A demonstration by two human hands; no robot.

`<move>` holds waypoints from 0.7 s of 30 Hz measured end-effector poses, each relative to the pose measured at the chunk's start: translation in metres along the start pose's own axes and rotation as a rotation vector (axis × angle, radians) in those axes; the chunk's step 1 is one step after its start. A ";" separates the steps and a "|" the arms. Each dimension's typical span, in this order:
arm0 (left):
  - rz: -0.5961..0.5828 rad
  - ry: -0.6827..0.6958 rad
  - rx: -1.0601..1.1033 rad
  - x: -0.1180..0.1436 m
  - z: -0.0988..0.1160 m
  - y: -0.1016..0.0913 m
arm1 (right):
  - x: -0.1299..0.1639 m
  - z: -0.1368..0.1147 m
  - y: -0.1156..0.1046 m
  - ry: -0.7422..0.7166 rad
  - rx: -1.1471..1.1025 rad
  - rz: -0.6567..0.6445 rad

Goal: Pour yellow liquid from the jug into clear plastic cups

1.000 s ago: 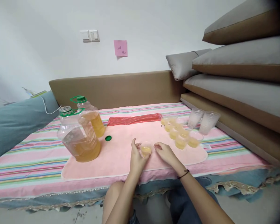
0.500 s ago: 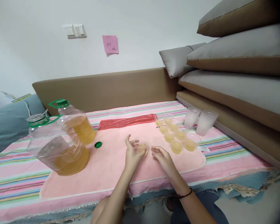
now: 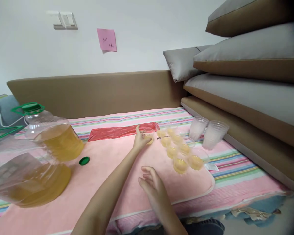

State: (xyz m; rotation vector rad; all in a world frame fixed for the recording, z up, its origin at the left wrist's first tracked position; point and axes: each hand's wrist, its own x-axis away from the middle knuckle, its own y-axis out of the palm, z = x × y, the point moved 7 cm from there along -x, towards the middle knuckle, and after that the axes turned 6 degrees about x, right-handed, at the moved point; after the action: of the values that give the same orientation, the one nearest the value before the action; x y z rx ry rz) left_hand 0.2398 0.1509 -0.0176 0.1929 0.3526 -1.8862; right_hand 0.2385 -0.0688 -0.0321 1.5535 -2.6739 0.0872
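Note:
My left hand (image 3: 139, 141) reaches forward and grips a clear plastic cup (image 3: 149, 137) with yellow liquid in its bottom. That cup is beside the far left end of several similar cups (image 3: 180, 165), which stand in two rows on the pink mat (image 3: 107, 176). Nearer to me, my right hand (image 3: 152, 184) hovers over the mat with its fingers curved and apart, holding nothing. Two large clear jugs of yellow liquid stand at the left: the far jug (image 3: 61, 140) has its green cap on, and the near jug (image 3: 41, 179) is cut off by the view's edge.
A loose green cap (image 3: 84, 161) lies by the jugs. Behind the mat stretches a red plastic bag (image 3: 112, 132). Two stacks of clear cups (image 3: 214, 135) stand at the right, near piled cushions (image 3: 250, 88). A brown backrest (image 3: 93, 94) runs along the wall.
My left hand has carried the cup forward, toward the red bag and the far end of the rows. My right hand has drawn back toward me. The view has shifted right.

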 end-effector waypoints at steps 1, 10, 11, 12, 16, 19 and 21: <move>-0.017 -0.007 -0.003 -0.007 -0.003 0.003 | 0.002 0.000 0.002 0.004 0.015 -0.009; -0.092 -0.029 -0.073 -0.039 -0.008 0.020 | 0.007 0.008 0.009 0.047 0.026 0.028; -0.095 -0.026 -0.079 -0.040 -0.008 0.022 | 0.007 0.008 0.008 0.050 0.041 0.036; -0.098 -0.025 -0.084 -0.040 -0.007 0.023 | 0.007 0.008 0.007 0.054 0.058 0.039; -0.100 -0.026 -0.091 -0.040 -0.008 0.025 | 0.009 0.006 0.005 0.059 0.099 0.032; -0.087 -0.026 -0.091 -0.039 -0.008 0.025 | 0.009 0.006 0.004 0.054 0.099 0.029; -0.072 -0.029 -0.090 -0.038 -0.008 0.024 | 0.009 0.007 0.003 0.046 0.091 0.035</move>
State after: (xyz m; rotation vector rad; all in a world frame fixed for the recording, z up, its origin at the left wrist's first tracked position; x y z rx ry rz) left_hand 0.2752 0.1803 -0.0170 0.0935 0.4287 -1.9375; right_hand 0.2316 -0.0752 -0.0381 1.5085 -2.6975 0.2463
